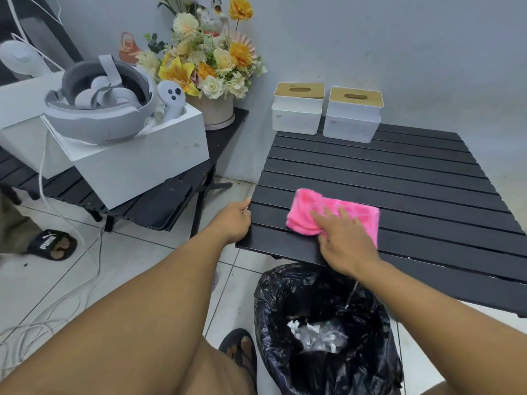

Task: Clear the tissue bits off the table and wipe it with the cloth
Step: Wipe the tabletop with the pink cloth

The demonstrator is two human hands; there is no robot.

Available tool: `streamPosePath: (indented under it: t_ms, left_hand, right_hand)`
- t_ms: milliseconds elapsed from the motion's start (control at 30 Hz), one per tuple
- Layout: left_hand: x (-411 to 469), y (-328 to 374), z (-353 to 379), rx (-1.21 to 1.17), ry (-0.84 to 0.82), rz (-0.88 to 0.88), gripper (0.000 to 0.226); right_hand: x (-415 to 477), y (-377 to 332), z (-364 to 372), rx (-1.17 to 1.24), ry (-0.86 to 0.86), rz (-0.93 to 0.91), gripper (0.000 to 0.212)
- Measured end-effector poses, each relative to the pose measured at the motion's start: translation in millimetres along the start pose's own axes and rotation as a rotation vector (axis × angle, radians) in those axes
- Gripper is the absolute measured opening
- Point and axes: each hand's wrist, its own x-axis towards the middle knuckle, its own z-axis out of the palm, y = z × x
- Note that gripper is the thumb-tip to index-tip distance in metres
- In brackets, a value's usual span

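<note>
A pink cloth [350,212] lies flat on the near left part of the black slatted table [413,178]. My right hand [345,238] presses on the cloth with straight, spread fingers. My left hand [235,220] grips the table's left edge, fingers curled round the rim. White crumpled tissue bits [316,334] lie inside the bin lined with a black bag [328,332], which stands on the floor under the table's near edge. No tissue bits show on the table top.
Two white tissue boxes with wooden lids [298,109] [353,115] stand at the table's far edge. To the left, a second black table [159,206] carries a white box with a headset [99,101] and a flower arrangement [208,61]. Cables lie on the tiled floor [57,309].
</note>
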Motion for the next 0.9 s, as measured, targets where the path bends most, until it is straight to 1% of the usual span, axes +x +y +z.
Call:
streamPosePath:
  t_ms: [100,133,200,300,467,533,633,733,800,900]
  left_hand:
    - [-1,3,-1,0.011,-0.002,0.013,0.048]
    - [-1,4,-1,0.004,0.000,0.006,0.049]
    - [0,2,0,-0.010,-0.002,0.006,0.050]
    - [0,0,0,-0.004,-0.007,0.005,0.049]
    - [2,-5,0,-0.042,-0.039,-0.013,0.050]
    - [3,-5,-1,-0.045,-0.044,-0.005,0.050]
    - [4,-8,-1,-0.043,-0.040,-0.001,0.050]
    - [5,-10,-3,-0.070,-0.046,-0.012,0.050]
    - [6,-10,-4,-0.071,-0.043,-0.008,0.049]
    - [5,-9,-5,-0.042,-0.035,0.011,0.049]
  right_hand:
    - [-17,-36,7,-0.018,-0.071,-0.262,0.060]
    - [-21,-42,8,-0.039,-0.092,-0.323,0.058]
    - [-19,-42,8,-0.067,-0.122,-0.361,0.056]
    - [-8,-31,1,-0.040,-0.106,-0.267,0.057]
    - [18,12,-14,0.001,-0.004,0.093,0.057]
    - [25,29,-18,0.011,0.021,0.208,0.058]
    - [29,32,-15,0.004,0.016,0.256,0.059]
    - [26,13,-11,0.000,-0.001,0.158,0.057]
    - [19,-8,-7,-0.006,-0.027,0.005,0.058]
    - [5,-39,1,-0.010,-0.111,-0.254,0.060]
